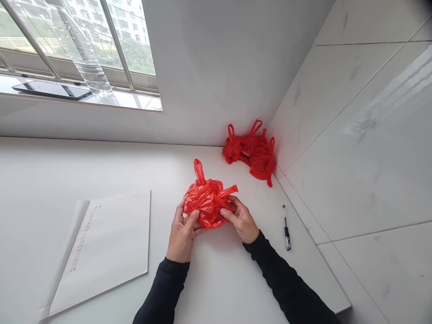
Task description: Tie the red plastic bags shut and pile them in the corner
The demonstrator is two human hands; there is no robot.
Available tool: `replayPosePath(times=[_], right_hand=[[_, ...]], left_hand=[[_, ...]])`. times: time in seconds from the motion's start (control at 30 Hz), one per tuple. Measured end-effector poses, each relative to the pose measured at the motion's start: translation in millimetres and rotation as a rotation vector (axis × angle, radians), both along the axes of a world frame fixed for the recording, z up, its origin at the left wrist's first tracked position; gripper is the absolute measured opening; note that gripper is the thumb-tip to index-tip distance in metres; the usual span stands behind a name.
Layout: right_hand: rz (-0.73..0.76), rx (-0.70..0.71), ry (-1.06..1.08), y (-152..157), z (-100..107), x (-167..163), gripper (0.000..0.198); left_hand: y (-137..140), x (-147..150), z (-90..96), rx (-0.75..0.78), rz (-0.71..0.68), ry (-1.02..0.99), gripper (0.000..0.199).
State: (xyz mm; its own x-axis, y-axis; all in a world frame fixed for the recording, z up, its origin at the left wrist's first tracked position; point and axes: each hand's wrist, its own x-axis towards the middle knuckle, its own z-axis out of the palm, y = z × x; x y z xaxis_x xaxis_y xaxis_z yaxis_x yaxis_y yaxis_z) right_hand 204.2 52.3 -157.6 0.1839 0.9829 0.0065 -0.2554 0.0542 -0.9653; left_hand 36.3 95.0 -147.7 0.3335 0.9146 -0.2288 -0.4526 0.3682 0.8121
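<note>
A crumpled red plastic bag [206,200] is held between my two hands above the white table, its two handle loops sticking up and out to the right. On its left side, my left hand [184,227] grips it with the thumb on top and the fingers underneath. My right hand [240,218] pinches the bag's right edge, thumb in front and fingers behind. Whether anything is inside the bag cannot be made out. Beyond it, in the back corner, lies a pile of crumpled red plastic bags [251,150] with several loops standing up.
An open notebook [114,243] with handwriting lies on the table [50,175] at left. A black pen [286,229] rests at right near the tiled wall [364,171]. On the window sill stand a clear water bottle [86,63] and a flat dark tablet-like device [50,89].
</note>
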Motion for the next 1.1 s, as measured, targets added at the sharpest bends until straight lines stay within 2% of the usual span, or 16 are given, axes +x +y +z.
replayPosePath(times=[0.2, 0.3, 0.43, 0.57, 0.73, 0.83, 0.87, 0.93, 1.1], right_hand=[[0.063, -0.029, 0.088, -0.1, 0.1, -4.6, 0.034], [0.073, 0.001, 0.066, -0.5, 4.3, -7.1, 0.032], [-0.051, 0.032, 0.052, 0.6, 4.9, -4.1, 0.027], [-0.144, 0.047, 0.101, 2.7, 2.5, -0.2, 0.022], [-0.118, 0.023, 0.175, 2.3, 1.9, -0.6, 0.016], [-0.097, 0.005, 0.172, 1.0, 0.9, 0.1, 0.013], [-0.092, 0.001, 0.165, 0.7, 0.6, 0.4, 0.011], [-0.082, 0.001, 0.142, 0.0, 1.2, 0.6, 0.011], [-0.049, 0.0, 0.03, -3.6, 10.2, -3.2, 0.018]], left_hand=[[0.2, -1.1, 4.0, -0.013, 0.002, -0.056, 0.072], [-3.4, -1.0, 9.2, -0.016, -0.065, -0.032, 0.064], [-8.6, 1.1, 11.0, 0.075, -0.157, 0.041, 0.05], [-8.2, 2.2, 2.9, 0.188, -0.146, 0.059, 0.028], [-4.9, 1.0, 1.9, 0.103, -0.022, 0.063, 0.032], [-6.2, 1.9, 10.1, 0.029, 0.055, 0.037, 0.067], [-7.1, 2.5, 12.1, 0.022, 0.068, 0.041, 0.072], [-9.0, 3.6, 13.1, 0.058, 0.083, 0.118, 0.073], [-10.3, 3.9, 4.3, 0.235, 0.172, 0.388, 0.055]])
